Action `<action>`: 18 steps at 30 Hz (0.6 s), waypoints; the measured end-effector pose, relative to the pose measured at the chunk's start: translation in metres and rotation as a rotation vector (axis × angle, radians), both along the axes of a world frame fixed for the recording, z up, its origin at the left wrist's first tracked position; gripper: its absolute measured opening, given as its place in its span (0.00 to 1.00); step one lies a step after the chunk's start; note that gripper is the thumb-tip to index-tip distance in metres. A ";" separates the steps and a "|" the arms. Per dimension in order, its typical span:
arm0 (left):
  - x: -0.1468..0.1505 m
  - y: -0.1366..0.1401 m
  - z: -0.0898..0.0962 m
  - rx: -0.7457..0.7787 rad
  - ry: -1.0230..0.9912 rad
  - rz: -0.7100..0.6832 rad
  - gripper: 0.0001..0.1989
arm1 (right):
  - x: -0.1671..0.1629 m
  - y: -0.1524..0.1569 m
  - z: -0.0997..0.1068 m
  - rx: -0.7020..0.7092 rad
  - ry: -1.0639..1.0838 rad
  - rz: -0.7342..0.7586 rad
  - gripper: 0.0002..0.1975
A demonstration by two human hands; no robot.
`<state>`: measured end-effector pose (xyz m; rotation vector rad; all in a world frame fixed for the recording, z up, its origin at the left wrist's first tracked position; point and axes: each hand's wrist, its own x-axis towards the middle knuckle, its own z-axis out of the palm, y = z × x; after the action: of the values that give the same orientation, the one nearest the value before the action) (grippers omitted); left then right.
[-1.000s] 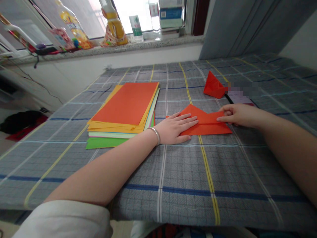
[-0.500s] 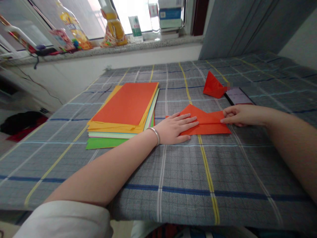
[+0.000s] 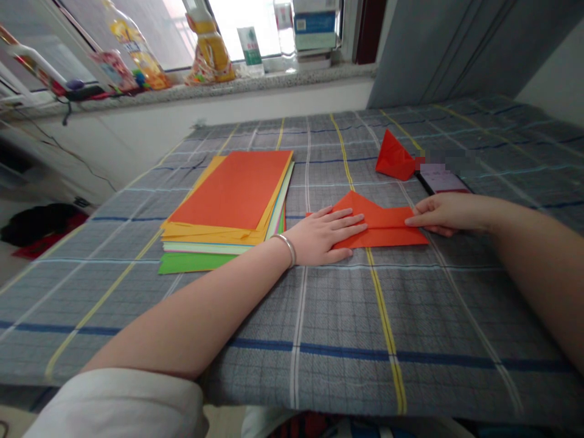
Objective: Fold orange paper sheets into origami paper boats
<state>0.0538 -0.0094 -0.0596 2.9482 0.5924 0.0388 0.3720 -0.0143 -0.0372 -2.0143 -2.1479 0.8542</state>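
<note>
A folded sheet of orange paper [image 3: 385, 234] lies on the cloth before me, with a peak on its far side and a strip folded along its near side. My left hand [image 3: 322, 236], a silver bangle at its wrist, rests flat on the left part with the fingers spread. At the right end, my right hand [image 3: 435, 213] pinches the folded strip between thumb and fingers. Some of its fingertips are hidden. Just beyond stands a red folded paper boat [image 3: 396, 159].
Left of the paper is a stack of coloured sheets [image 3: 232, 191], orange on top. A phone [image 3: 441, 177] lies behind my right hand. The checked tablecloth [image 3: 337, 322] covers the table. Bottles and boxes stand on the windowsill [image 3: 274, 74].
My right hand's fingers have shifted slightly on the strip, the thumb reaching a little further left. My left hand stays in place on the paper.
</note>
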 end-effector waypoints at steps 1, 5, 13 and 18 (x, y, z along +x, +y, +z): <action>0.000 0.000 0.000 -0.002 -0.002 0.000 0.31 | 0.001 0.001 0.001 -0.131 0.007 0.017 0.27; 0.000 0.000 0.000 -0.004 -0.002 0.001 0.31 | 0.011 0.005 0.005 -0.352 -0.003 0.006 0.24; 0.001 0.000 0.003 -0.010 0.018 0.010 0.31 | -0.013 -0.018 0.024 0.542 -0.063 -0.016 0.10; 0.001 -0.002 0.004 -0.037 0.005 0.034 0.31 | -0.057 -0.037 0.009 0.735 -0.119 0.625 0.14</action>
<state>0.0552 -0.0112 -0.0554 2.9038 0.6366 0.0237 0.3155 -0.0512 -0.0286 -1.0763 -2.6459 -0.0781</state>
